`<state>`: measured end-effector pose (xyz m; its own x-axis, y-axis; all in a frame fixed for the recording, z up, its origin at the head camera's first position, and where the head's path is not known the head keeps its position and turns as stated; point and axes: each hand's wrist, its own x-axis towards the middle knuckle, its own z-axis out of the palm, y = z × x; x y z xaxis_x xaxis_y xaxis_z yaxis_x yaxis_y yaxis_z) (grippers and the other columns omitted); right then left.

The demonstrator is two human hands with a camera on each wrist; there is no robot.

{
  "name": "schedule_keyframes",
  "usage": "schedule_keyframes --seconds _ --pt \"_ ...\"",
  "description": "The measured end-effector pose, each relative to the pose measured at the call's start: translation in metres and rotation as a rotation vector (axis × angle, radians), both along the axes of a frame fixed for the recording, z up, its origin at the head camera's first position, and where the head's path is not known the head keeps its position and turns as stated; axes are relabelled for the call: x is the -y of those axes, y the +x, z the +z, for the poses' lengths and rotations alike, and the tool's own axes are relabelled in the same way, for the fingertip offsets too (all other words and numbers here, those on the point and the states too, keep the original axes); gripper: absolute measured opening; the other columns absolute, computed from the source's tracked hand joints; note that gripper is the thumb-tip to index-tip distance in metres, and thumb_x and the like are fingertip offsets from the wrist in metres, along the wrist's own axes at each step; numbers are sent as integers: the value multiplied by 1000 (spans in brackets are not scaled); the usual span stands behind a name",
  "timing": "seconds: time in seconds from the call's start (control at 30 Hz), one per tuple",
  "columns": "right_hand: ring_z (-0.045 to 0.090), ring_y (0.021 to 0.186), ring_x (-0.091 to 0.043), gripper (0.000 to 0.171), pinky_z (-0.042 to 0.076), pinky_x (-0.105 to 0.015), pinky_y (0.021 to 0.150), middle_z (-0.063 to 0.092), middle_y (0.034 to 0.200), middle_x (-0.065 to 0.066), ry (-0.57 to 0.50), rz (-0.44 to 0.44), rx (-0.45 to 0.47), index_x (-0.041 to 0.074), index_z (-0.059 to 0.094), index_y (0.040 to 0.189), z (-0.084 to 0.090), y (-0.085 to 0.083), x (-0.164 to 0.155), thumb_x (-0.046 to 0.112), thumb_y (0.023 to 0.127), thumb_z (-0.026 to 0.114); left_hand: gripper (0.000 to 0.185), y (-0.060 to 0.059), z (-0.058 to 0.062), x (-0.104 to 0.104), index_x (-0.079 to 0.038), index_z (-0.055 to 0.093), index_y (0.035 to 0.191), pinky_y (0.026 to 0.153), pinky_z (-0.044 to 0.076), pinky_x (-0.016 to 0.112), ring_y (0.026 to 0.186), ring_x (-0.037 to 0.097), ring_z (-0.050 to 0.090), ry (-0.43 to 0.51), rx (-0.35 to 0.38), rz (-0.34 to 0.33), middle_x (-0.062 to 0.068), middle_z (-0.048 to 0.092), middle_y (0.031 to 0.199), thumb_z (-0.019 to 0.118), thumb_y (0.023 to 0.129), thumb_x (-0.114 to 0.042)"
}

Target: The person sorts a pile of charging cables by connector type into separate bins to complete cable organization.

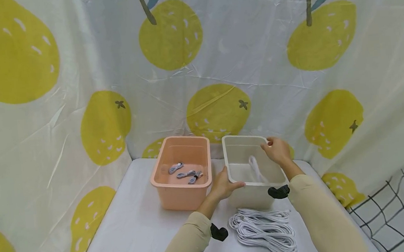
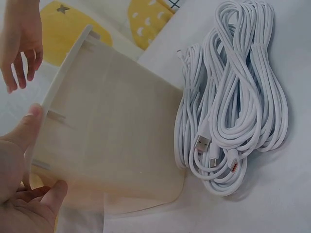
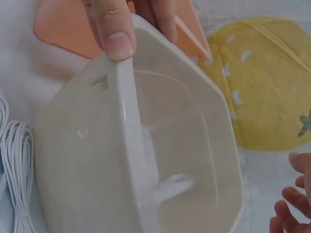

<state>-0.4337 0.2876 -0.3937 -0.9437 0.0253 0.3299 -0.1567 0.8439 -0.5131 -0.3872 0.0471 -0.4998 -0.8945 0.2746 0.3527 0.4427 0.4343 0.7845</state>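
- Lower centre of the head view: white bin (image 1: 255, 195) sits on the table (image 1: 132, 236), touching the pink bin (image 1: 182, 175) to its left, tipped a bit toward me.
- My left hand (image 1: 223, 185) grips the bin's near-left rim, thumb over the lip, fingers curled under.
- My right hand (image 1: 276, 150) is at the far-right rim; in the right wrist view the thumb (image 3: 112, 34) presses the edge, other fingers behind it, so clamped on the rim.
- Bin looks like thin, light, stiff plastic, smooth and a bit slippery; the rolled rim is the best grip, two opposite corners.
- One white cable (image 1: 255, 169) lies inside; shifts easily.
- Forearms angle in from bottom of frame, wrists bent down.
- Coiled white cables (image 1: 265, 230) lie just in front of the bin; soft, floppy, tangle-prone.
- Small grey cables (image 1: 186, 173) rest in the pink bin.
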Motion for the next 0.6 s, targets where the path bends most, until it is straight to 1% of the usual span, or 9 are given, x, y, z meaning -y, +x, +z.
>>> schedule_keyframes --seconds 0.07,0.17,0.27,0.33,0.47,0.6 --pt "61 115 -47 49 49 -56 96 63 128 -32 23 31 -18 -12 57 137 -1 0 -1 22 102 60 75 0 1 0 -1 51 138 84 53 38 97 25 65 1 -5 4 13 68 108 92 81 -26" --pt "63 112 -47 46 50 -56 94 64 128 -31 43 79 -43 -13 60 133 -1 2 -3 19 100 63 72 1 3 0 0 52 136 85 53 39 99 30 65 14 0 7 14 67 108 91 81 -25" --pt "65 109 -47 43 52 -56 92 64 127 -31 51 116 -49 -14 63 128 -2 5 -6 17 97 67 71 2 4 1 0 52 136 87 53 39 103 34 66 27 15 1 14 67 110 91 82 -24" --pt "67 107 -46 43 53 -55 91 65 126 -31 49 135 -47 -14 64 127 -3 7 -8 15 97 68 71 3 4 0 0 51 137 87 53 39 104 34 66 30 23 -3 13 67 111 91 82 -24" --pt "69 101 -46 43 56 -54 85 65 125 -31 37 135 -58 -14 64 127 -4 13 -13 14 95 69 72 3 3 -1 -1 51 138 86 53 39 104 32 66 26 26 -4 12 68 111 91 83 -25" --pt "71 99 -44 44 57 -53 82 65 126 -30 36 133 -71 -13 64 127 -4 16 -16 14 94 70 74 5 4 -1 1 50 139 87 53 42 106 37 65 23 30 -5 13 67 111 90 83 -25"
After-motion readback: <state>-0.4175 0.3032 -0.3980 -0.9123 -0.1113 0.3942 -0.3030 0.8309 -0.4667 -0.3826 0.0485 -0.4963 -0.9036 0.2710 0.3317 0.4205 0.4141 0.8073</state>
